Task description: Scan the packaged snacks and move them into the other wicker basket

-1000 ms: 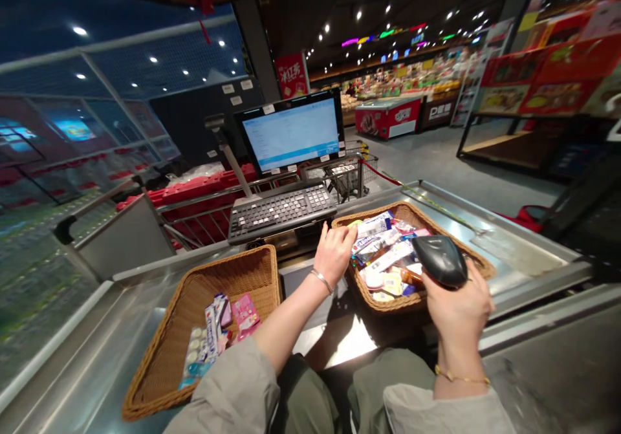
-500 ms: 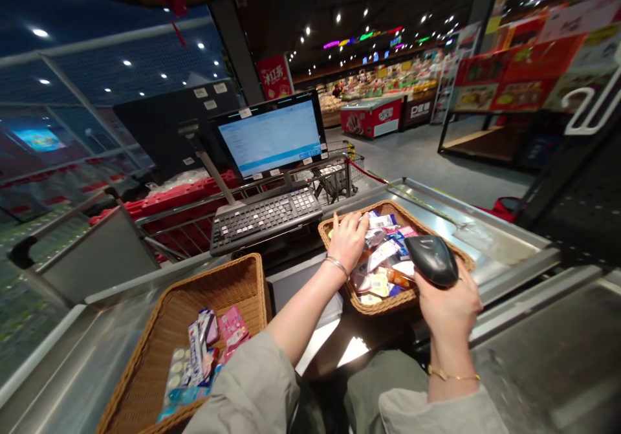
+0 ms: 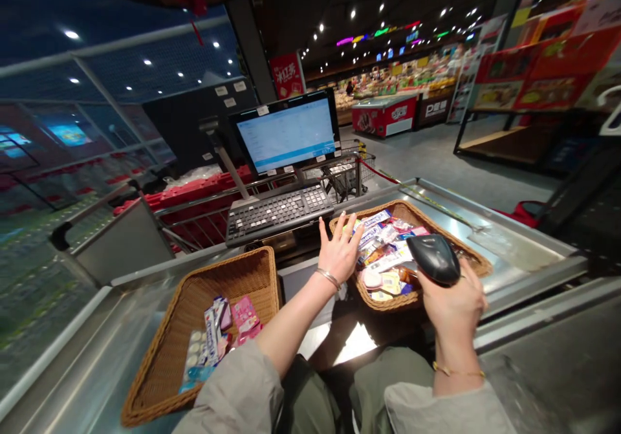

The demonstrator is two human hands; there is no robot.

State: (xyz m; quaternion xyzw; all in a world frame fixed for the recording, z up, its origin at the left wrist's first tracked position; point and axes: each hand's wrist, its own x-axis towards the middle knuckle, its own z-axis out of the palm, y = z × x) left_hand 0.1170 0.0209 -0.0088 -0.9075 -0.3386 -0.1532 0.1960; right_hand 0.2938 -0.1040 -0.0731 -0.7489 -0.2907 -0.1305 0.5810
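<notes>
My left hand (image 3: 341,249) is spread open over the left rim of the right wicker basket (image 3: 388,303), with nothing seen in its fingers. Packaged sweets and snacks (image 3: 388,253) fill that basket. My right hand (image 3: 453,301) grips a black handheld barcode scanner (image 3: 434,259), its head above the right part of the same basket. To the left stands a second wicker basket (image 3: 160,350). Inside it lie a few packs, among them a pink packet (image 3: 246,317), a blue-and-white stick pack (image 3: 211,337) and a blister-like pack of round pieces (image 3: 194,350).
Behind the baskets are a black keyboard (image 3: 279,213) and a lit monitor (image 3: 288,133). The baskets rest on a metal checkout counter (image 3: 514,233). A shopping cart with red contents (image 3: 194,195) stands beyond the keyboard. Farther off is a red freezer (image 3: 385,118).
My left hand has drawn back from the snacks to the basket's left edge, fingers spreading. The snacks lie differently, with blue-and-white stick packs showing. The view has shifted slightly.
</notes>
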